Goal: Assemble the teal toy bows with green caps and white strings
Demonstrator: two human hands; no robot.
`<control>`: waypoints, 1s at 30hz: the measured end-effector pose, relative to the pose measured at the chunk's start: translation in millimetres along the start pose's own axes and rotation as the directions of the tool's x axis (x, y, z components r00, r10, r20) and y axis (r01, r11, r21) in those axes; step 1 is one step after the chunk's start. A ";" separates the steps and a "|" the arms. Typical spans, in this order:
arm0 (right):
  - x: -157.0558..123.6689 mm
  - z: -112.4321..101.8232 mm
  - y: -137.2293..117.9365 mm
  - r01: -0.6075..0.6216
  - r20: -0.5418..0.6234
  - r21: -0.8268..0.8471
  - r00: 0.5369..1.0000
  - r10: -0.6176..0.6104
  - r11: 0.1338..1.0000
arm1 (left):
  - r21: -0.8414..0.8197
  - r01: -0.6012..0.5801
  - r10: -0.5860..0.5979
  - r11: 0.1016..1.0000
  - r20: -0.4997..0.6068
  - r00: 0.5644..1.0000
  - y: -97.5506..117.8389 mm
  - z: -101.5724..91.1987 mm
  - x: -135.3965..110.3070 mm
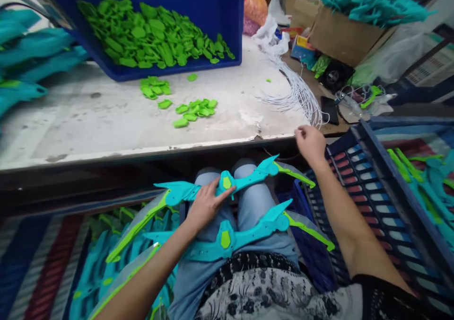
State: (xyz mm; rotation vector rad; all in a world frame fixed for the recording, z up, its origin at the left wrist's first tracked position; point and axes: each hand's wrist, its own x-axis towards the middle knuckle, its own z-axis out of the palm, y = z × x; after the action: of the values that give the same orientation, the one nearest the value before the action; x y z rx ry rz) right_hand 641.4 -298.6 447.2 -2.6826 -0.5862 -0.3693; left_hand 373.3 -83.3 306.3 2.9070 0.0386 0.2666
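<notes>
Two turquoise toy bows with bright green limb tips and a green centre piece lie across my lap: the farther toy bow (244, 182) over the knees, the nearer toy bow (244, 238) close to the waist. My left hand (206, 204) grips the farther bow just left of its centre piece, thumb and a finger spread along it. Off the table's front edge, my right hand (311, 145) is closed with fingertips pinched together; what is in them is too small to make out. Just beyond it, a bundle of white strings (301, 93) trails over the table's right end.
A blue bin (227, 66) of green pieces (156, 36) tilts toward me on the white table (117, 126); loose green pieces (196, 108) lie before it. Dark crates (365, 182) stand right, a carton (349, 33) of turquoise parts behind. More bows (102, 258) fill a container lower left.
</notes>
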 end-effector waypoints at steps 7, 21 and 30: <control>35.7 15.3 67.5 -0.469 0.191 0.392 0.883 0.428 0.791 | -0.054 -0.053 0.047 0.997 -0.110 0.993 1.3 -11.0 -4.8; -155.2 -30.2 120.8 -0.661 0.687 0.509 0.698 0.204 0.551 | -0.700 0.227 0.348 0.677 0.576 0.740 110.9 -16.6 45.4; -158.3 4.0 115.8 -0.299 0.058 0.645 0.937 0.345 0.703 | -0.655 0.753 0.067 0.065 0.755 0.652 178.4 29.4 122.8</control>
State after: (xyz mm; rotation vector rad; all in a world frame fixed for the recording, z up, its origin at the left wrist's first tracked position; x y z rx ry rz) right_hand 554.3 -449.9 357.7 -2.0223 -0.1536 -0.1180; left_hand 500.4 -258.0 339.4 1.3303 0.3860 -0.6232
